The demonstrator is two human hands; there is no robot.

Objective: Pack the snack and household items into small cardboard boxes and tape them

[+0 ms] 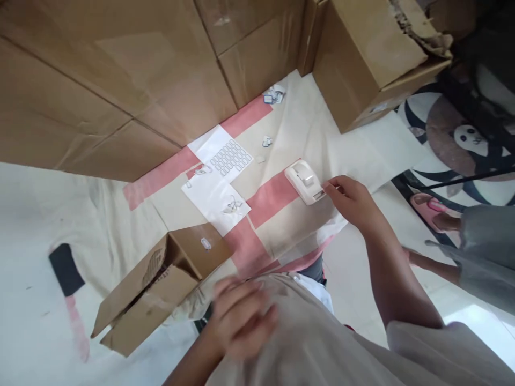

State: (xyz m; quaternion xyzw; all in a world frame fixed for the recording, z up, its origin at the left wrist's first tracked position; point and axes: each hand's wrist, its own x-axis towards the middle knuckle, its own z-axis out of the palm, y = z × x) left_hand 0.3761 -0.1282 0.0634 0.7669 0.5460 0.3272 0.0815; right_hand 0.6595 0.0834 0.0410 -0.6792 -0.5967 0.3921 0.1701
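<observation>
A white tape dispenser (302,181) sits on the pink and cream cloth. Thumb and forefinger of my right hand (350,199) are pinched together at its front end; anything between the fingertips is too small to make out. My left hand (243,316) is raised in front of my body, smeared by motion, so its grip is unclear. Beyond the dispenser lies a white sheet (231,158) with rows of small outlined labels. A second white sheet (209,201) overlaps it and bears a little heap of thin scraps (233,205).
An open cardboard box (148,289) stands at near left, a small label (206,244) on its flap. Large cartons (120,69) wall the far side; another box (354,69) stands far right. Small packets (274,95) lie by the cartons. Another person's sleeve (486,252) shows at right.
</observation>
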